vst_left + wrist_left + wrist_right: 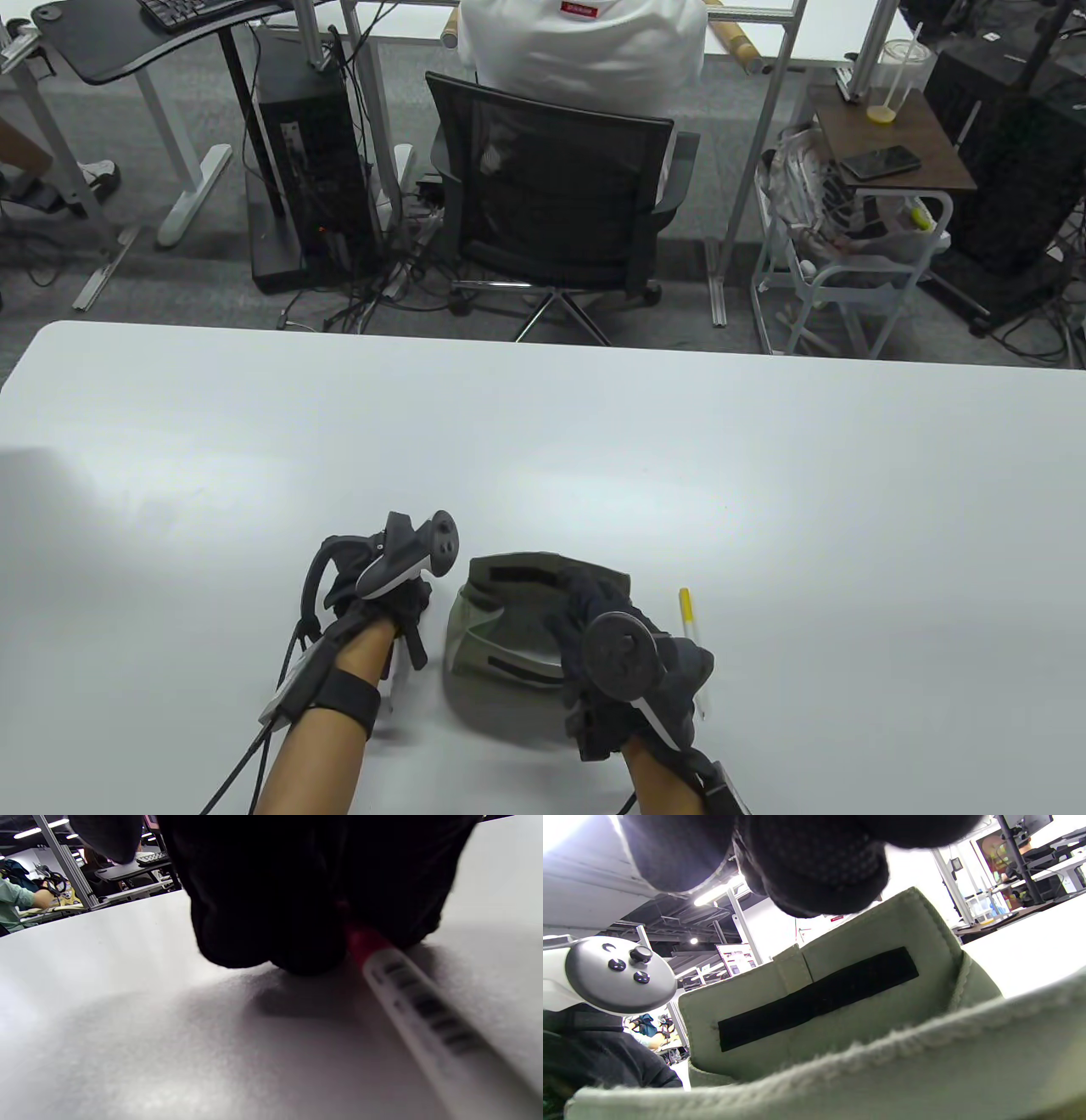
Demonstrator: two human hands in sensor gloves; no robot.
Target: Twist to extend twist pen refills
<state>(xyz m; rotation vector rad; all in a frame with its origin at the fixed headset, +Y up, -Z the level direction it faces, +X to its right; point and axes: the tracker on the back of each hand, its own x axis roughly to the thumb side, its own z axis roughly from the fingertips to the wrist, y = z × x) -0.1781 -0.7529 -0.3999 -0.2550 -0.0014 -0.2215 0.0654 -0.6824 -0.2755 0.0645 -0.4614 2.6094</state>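
My left hand (405, 613) rests on the table left of an olive-green pouch (501, 624). In the left wrist view its curled fingers (297, 899) grip a white pen with a red section (407, 993), which lies low along the table. My right hand (585, 598) lies over the pouch with its fingers at the opening. In the right wrist view the fingers (818, 870) hang bunched above the open flap and its black hook-and-loop strip (818, 997); I cannot tell whether they hold anything. A second white pen with a yellow end (689, 628) lies on the table just right of the pouch.
The white table (543, 441) stretches away beyond the hands. Past its far edge are an office chair (551, 212) with a seated person, a computer tower and a small cart. The left hand's tracker shows in the right wrist view (615, 976).
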